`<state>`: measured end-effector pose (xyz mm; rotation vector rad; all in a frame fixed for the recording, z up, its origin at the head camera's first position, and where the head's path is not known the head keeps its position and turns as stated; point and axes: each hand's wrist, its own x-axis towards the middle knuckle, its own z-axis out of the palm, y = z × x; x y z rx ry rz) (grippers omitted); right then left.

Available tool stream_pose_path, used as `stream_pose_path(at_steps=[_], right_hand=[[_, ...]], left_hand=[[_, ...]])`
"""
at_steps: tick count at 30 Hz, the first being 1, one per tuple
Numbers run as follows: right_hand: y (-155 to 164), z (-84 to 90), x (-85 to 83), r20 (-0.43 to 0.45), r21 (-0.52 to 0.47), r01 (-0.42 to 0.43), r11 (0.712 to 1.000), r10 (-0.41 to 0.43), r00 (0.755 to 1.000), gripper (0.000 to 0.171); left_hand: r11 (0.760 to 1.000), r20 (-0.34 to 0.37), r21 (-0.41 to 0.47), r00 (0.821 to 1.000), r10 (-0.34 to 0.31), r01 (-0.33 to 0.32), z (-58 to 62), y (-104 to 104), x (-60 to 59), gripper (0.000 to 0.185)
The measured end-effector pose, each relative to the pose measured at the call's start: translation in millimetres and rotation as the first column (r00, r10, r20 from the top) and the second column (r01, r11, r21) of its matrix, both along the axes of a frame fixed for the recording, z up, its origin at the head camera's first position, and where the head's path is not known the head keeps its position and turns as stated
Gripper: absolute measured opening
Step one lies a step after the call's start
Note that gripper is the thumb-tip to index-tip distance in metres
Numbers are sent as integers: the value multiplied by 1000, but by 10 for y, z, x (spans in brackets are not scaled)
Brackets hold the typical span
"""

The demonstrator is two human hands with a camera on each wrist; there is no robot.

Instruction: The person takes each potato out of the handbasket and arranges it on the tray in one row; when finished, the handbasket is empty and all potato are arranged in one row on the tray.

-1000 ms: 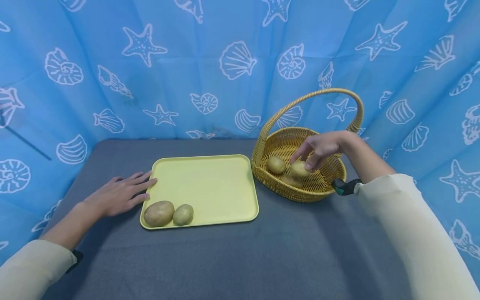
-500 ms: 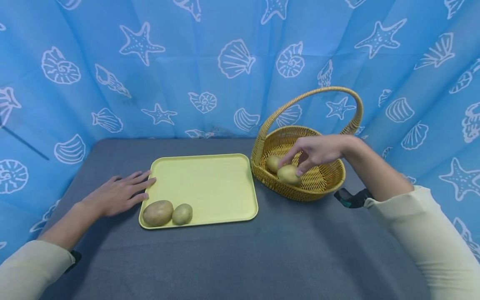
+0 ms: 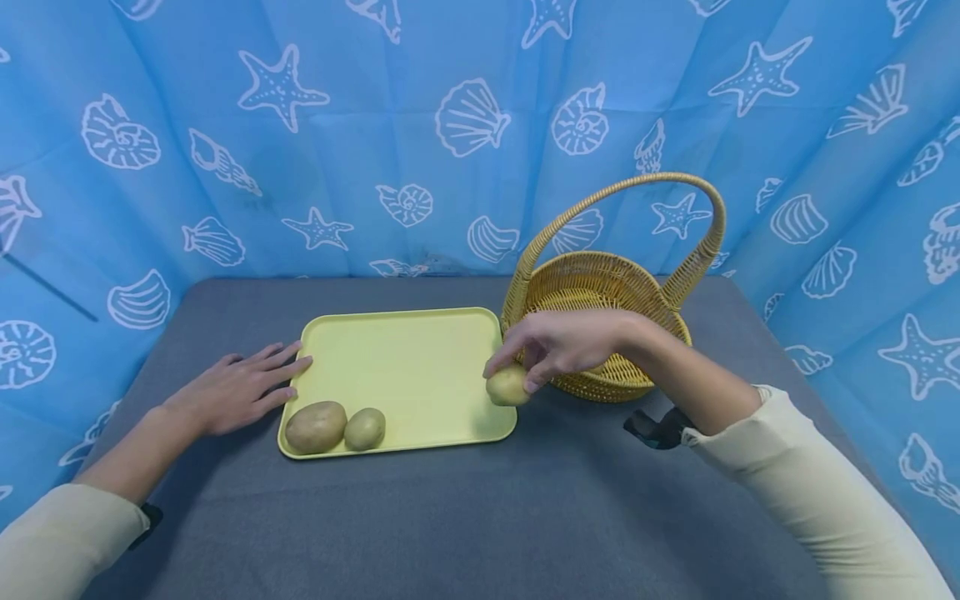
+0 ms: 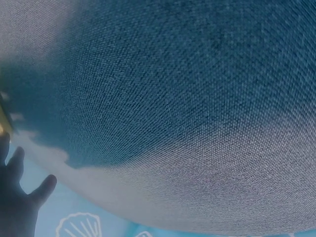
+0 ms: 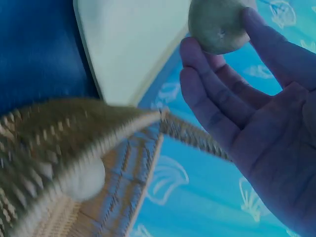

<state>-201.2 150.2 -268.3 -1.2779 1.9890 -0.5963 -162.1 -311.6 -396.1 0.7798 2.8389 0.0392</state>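
Note:
My right hand [image 3: 573, 340] pinches a small potato [image 3: 506, 387] between thumb and fingertips, over the right edge of the yellow tray [image 3: 420, 367]. In the right wrist view the same potato [image 5: 217, 24] sits at the ends of the fingers. My left hand [image 3: 232, 390] lies with fingers spread, fingertips at the tray's left rim. A large potato [image 3: 317, 427] and a smaller potato [image 3: 365, 429] lie side by side in the tray's front left corner. Another pale potato [image 5: 86, 180] shows inside the basket in the right wrist view; the right hand hides it from the head view.
The wicker basket [image 3: 615, 271], with its tall arched handle [image 3: 626, 183], stands just right of the tray, under and behind my right forearm. Dark grey cloth [image 3: 420, 525] covers the table. A blue curtain [image 3: 360, 133] with shell prints hangs behind it.
My right hand has lifted the potato from the basket and carried it left to the tray's right edge. The left hand has stayed at the tray's left rim.

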Motion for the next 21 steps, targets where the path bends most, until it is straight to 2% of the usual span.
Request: stream_pose_path(at_steps=[4, 9, 12, 15, 21], right_hand=[[-156, -138, 36, 18, 1, 12, 1000, -12, 1000, 48], [-382, -394, 50, 91, -33, 9, 999, -6, 996, 46], [-508, -546, 54, 96, -43, 0, 999, 4, 995, 45], [-628, -672, 69, 90, -52, 3, 999, 2, 996, 44], [-827, -857, 114, 22, -80, 21, 997, -20, 1000, 43]], left_hand=[[1000, 2, 3, 1000, 3, -3, 12, 11, 12, 61], [1000, -8, 9, 1000, -3, 3, 17, 26, 24, 60], [1000, -14, 8, 1000, -3, 3, 5, 28, 24, 60], [1000, -20, 6, 1000, -6, 7, -6, 27, 22, 59], [1000, -11, 9, 1000, 2, -2, 1, 29, 21, 60]])
